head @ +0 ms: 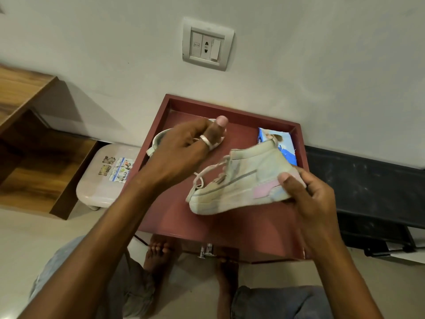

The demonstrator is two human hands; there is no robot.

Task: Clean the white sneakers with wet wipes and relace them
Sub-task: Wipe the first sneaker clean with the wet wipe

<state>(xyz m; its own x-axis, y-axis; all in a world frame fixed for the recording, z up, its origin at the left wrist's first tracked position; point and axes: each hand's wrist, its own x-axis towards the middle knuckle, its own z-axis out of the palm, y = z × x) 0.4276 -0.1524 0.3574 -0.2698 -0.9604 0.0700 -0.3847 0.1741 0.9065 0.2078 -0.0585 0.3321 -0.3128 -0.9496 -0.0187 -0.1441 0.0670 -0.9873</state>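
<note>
Right now the right hand (pixel 305 194) grips the heel of one white sneaker (pixel 239 185), holding it on its side just above the maroon table (pixel 232 226), toe pointing to the table's left. The left hand (pixel 181 148) is raised over the table's far left part, fingers curled, seemingly pinching the white lace (pixel 208 169) that crosses its thumb. Behind that hand, a second sneaker (pixel 158 139) lies on the table. A blue wipes pack (pixel 285 146) sits in the table's far right corner.
</note>
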